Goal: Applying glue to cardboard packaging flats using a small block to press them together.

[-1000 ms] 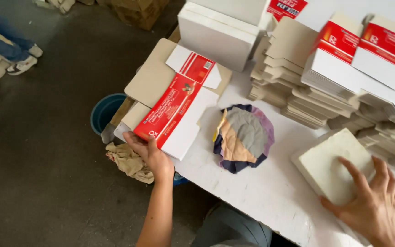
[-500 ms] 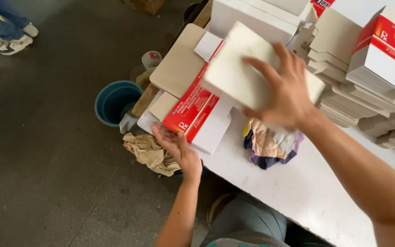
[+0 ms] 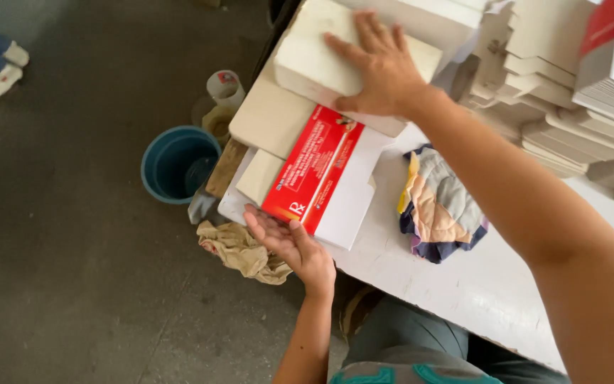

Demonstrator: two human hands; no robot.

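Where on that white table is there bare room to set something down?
Bare white table lies between the patchwork cloth and the near edge. Crowded: the flat red-and-white carton at the left corner, cardboard stacks behind.

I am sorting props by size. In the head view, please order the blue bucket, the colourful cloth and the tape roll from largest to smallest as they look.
1. Colourful cloth and blue bucket: similar, and the nearer cloth makes ranking unsure.
2. Tape roll: clearly smallest.

We see a white table [image 3: 463,284]. A colourful rag [image 3: 438,206] lies on it near the front edge. At its left corner sits a red and white box [image 3: 321,178]. Flat cartons [image 3: 556,107] pile up along the back edge.
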